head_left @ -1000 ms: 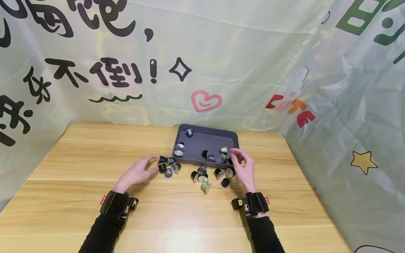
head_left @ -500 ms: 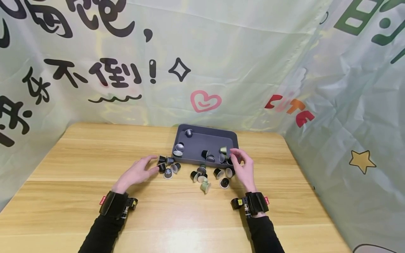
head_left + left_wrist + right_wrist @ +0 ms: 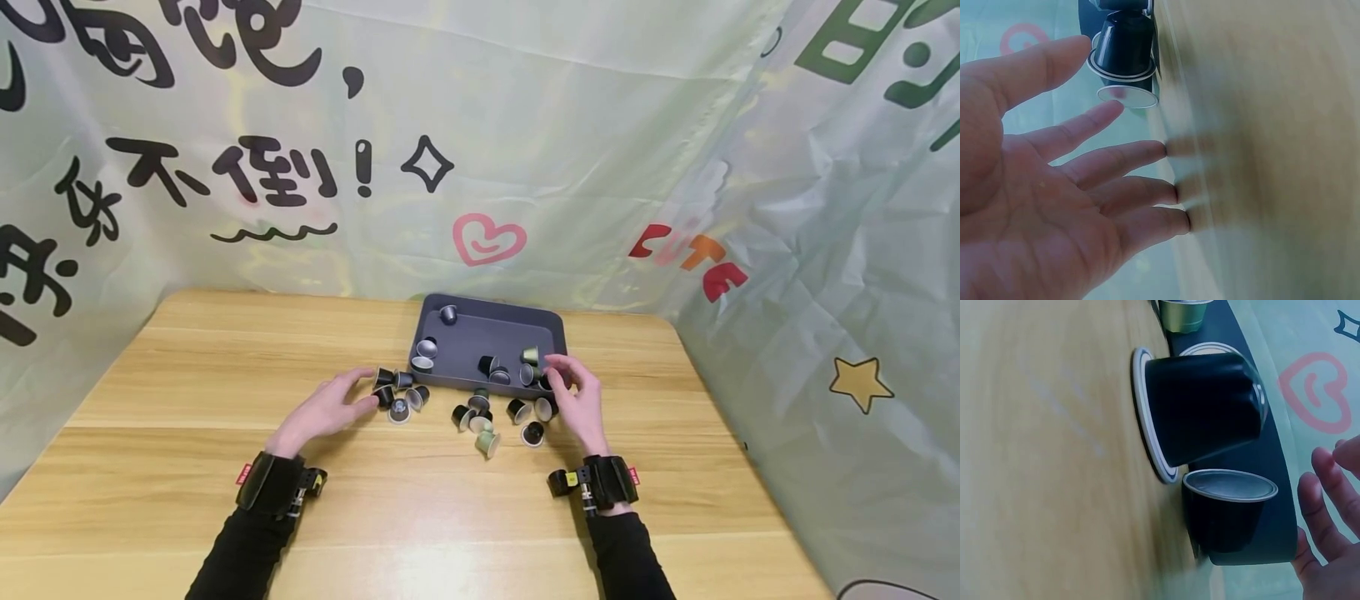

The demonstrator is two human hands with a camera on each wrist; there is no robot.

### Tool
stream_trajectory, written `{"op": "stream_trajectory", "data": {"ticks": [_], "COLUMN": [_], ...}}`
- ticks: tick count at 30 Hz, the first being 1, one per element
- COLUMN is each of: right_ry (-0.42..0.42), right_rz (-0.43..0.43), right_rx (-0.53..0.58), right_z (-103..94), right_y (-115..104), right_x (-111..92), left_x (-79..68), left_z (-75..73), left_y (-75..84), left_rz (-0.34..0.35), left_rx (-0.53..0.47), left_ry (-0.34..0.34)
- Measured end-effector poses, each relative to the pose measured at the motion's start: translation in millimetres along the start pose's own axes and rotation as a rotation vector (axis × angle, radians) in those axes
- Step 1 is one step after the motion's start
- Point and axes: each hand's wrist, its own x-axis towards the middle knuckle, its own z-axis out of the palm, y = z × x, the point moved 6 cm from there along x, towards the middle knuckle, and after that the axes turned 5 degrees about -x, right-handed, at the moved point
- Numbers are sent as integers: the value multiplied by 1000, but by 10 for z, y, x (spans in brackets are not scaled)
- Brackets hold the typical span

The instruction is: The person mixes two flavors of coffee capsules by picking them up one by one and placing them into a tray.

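Note:
Coffee capsules lie in and before a dark grey tray (image 3: 487,327). My left hand (image 3: 321,412) rests beside the left cluster, fingers spread, thumb and forefinger close to black capsules (image 3: 383,397). In the left wrist view, the forefinger tip overlaps the pale lid (image 3: 1129,97) of one capsule, below a dark capsule (image 3: 1125,45). At the tray's front right corner, my right hand (image 3: 579,398) has loosely bent fingers near a black capsule (image 3: 545,382). The right wrist view shows those fingers (image 3: 1322,515) beside the tray, with no capsule between them; a large black capsule (image 3: 1207,406) is nearer the camera.
Several capsules, among them a pale green one (image 3: 488,443), lie on the wooden table (image 3: 420,517) between the hands. Inside the tray are more, including a purple-grey one (image 3: 448,315) at the back left. A printed cloth (image 3: 570,150) hangs behind the table.

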Motion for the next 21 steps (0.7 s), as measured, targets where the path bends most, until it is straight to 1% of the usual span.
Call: {"op": "stream_trajectory", "data": {"ticks": [8,14,17,21], "right_ry": [-40,-93,-105,-95], "right_rz": [34,40,35,20], "right_rx": [2,-37,-46,-51], "right_z": [16,46,84,119], "right_y": [18,25,192,417], "right_x": [-10,-28,-11,14], "left_x": [-3,-10,-17,-21], "left_z": [13,35,40,37], "left_y": [3,1,10,6], "left_rz": [0,-12,-20,-23], "left_rx": [-6,-9,-8,-8], "left_ry": [-4,-18,-19,-18]}}
